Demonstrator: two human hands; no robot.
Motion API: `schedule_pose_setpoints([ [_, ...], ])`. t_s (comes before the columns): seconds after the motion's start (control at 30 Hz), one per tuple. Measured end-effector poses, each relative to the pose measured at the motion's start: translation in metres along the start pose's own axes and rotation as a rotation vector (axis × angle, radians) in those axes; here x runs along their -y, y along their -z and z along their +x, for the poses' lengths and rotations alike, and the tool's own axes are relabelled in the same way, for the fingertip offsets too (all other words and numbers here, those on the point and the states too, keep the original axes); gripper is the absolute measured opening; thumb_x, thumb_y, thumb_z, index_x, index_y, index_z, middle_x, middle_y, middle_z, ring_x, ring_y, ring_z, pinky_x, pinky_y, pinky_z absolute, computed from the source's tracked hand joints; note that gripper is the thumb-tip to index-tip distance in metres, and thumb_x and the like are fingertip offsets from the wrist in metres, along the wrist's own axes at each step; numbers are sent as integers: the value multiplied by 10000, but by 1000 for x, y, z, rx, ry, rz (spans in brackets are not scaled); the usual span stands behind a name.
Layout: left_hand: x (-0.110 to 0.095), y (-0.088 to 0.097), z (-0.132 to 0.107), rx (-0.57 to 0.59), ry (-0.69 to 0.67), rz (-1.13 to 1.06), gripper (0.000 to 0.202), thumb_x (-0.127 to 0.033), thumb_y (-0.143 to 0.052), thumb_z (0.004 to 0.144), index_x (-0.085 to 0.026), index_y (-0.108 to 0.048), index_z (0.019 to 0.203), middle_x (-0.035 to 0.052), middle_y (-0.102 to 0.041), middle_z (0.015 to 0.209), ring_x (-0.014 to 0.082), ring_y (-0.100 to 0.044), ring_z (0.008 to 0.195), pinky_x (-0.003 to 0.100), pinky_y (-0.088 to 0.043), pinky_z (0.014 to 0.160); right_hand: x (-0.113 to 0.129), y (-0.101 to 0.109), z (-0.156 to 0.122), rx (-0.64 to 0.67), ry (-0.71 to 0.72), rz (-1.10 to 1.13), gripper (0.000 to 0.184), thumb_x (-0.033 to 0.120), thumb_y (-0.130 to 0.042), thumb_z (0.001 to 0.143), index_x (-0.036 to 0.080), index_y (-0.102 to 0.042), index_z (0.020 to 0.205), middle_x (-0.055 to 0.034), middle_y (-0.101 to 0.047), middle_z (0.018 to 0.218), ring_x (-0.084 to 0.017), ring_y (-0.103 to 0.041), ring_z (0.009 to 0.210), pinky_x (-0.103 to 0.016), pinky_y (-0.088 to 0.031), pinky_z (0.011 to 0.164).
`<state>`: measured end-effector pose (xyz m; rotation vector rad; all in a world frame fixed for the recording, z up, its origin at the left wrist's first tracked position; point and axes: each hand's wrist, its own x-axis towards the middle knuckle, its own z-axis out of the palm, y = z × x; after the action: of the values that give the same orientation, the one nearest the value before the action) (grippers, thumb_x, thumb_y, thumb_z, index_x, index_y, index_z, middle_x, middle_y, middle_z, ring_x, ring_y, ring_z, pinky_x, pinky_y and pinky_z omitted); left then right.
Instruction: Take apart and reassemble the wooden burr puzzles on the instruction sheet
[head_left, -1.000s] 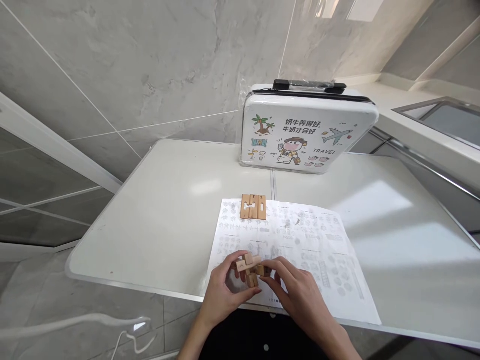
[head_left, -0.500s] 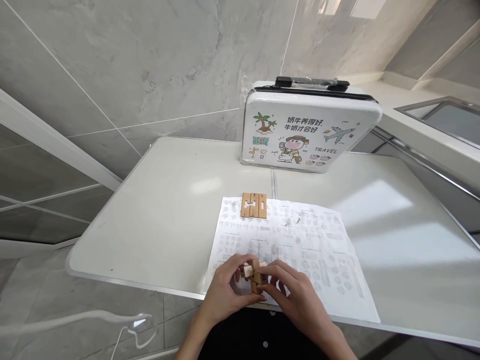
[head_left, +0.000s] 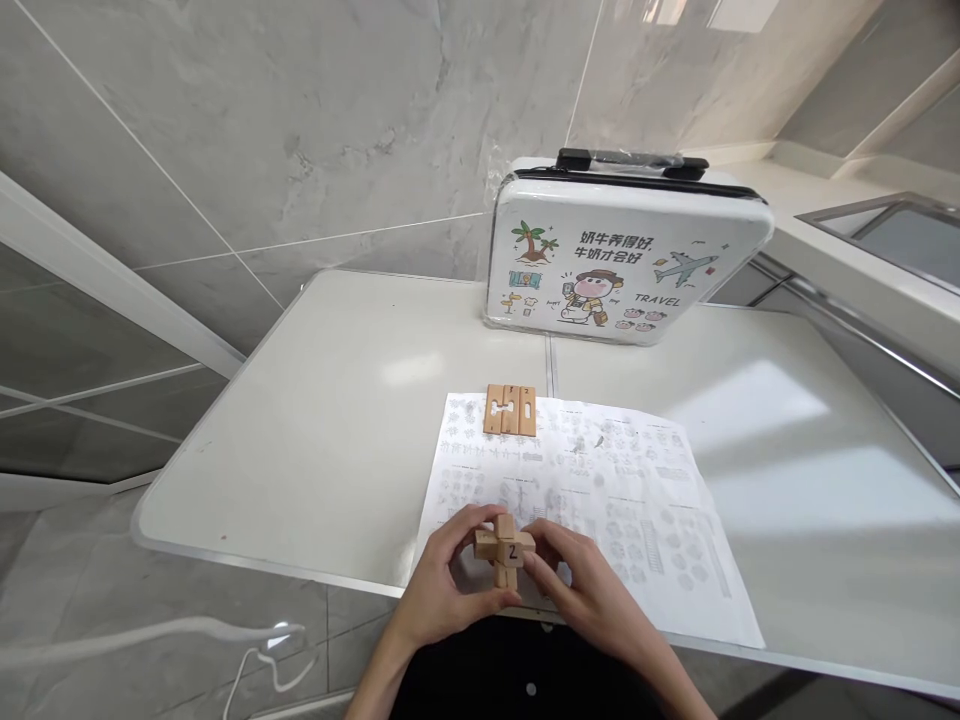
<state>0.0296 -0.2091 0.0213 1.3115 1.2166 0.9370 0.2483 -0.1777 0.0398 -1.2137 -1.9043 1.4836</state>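
Note:
A wooden burr puzzle [head_left: 505, 551], built of interlocked blocks in a cross shape, is held over the near edge of the table. One block end bears the number 2 and faces me. My left hand [head_left: 444, 580] grips it between fingers at the top and thumb at the bottom. On the other side my right hand [head_left: 581, 580] pinches its right arm with thumb and fingers. Farther off, several flat wooden pieces with cut-outs and numbers [head_left: 511, 410] lie side by side on the instruction sheet [head_left: 637, 500].
The sheet lies on a white folding table [head_left: 315, 420] with a seam down its middle. A white cartoon-printed suitcase [head_left: 622, 260] with a black handle stands at the back against the tiled wall. A white cable [head_left: 255, 660] hangs at lower left.
The puzzle has been turned in my hands, so the block end marked 2 now faces me. My right fingers have shifted to its right side. The flat pieces stay put.

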Motion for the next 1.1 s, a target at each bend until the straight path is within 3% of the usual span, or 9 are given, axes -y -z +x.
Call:
schedule_pose_setpoints([
  [0.17, -2, 1, -2, 63, 0, 45, 702, -281, -867, 779, -307, -621, 1435, 88, -700, 1349, 296, -676, 1217, 448, -525, 1106, -3, -1, 0, 62, -57, 146, 494, 594, -429, 1076, 213, -500, 769, 21, -509, 669, -145, -470, 620, -265, -375, 579],
  [0.33, -1, -2, 1, 43, 9, -27, 831, -321, -906, 771, -333, -537, 1516, 96, -660, 1433, 262, -700, 1144, 443, -529, 1094, -10, 6, -3, -29, -80, 213, 469, 569, -455, 1076, 218, -518, 772, 20, -531, 660, -149, -487, 601, -274, -392, 579],
  [0.4, -1, -4, 4, 37, 7, -61, 827, -326, -888, 801, -340, -504, 1533, 102, -635, 1465, 227, -717, 1064, 427, -549, 1060, -17, 19, -6, -122, -110, 198, 444, 568, -476, 1067, 220, -575, 810, 16, -552, 656, -162, -510, 595, -281, -408, 579],
  [0.5, -2, -6, 6, 23, 4, -57, 664, -305, -810, 881, -313, -537, 1486, 104, -647, 1434, 196, -719, 1006, 404, -570, 1016, -32, 49, -13, -292, -138, 136, 485, 629, -472, 1038, 225, -618, 811, 2, -575, 647, -169, -497, 539, -286, -391, 518],
  [0.63, -2, -7, 8, 14, 12, -2, 441, -309, -739, 931, -251, -633, 1355, 96, -721, 1249, 186, -713, 948, 396, -584, 988, -49, 97, -21, -563, -252, -155, 506, 637, -507, 1009, 234, -568, 709, -7, -591, 636, -183, -539, 592, -290, -403, 576],
  [0.77, -3, -7, 9, 3, 21, 44, 362, -317, -721, 940, -242, -671, 1290, 81, -742, 1144, 187, -710, 925, 394, -593, 972, -64, 136, -23, -767, -384, -363, 450, 613, -530, 973, 237, -622, 744, -22, -652, 647, -207, -595, 622, -309, -428, 646],
  [0.93, -7, -8, 9, -1, 29, 81, 313, -350, -698, 958, -236, -692, 1250, 78, -755, 1094, 196, -715, 936, 385, -602, 952, -84, 166, -16, -795, -468, -438, 423, 599, -522, 948, 242, -644, 757, -45, -710, 689, -248, -646, 676, -347, -436, 718],
  [1.1, -8, -9, 10, -3, 22, 111, 285, -372, -684, 970, -234, -703, 1218, 69, -764, 1063, 194, -719, 927, 370, -605, 937, -98, 175, -11, -812, -523, -480, 429, 615, -525, 925, 243, -648, 752, -69, -732, 725, -282, -656, 716, -370, -429, 721],
])
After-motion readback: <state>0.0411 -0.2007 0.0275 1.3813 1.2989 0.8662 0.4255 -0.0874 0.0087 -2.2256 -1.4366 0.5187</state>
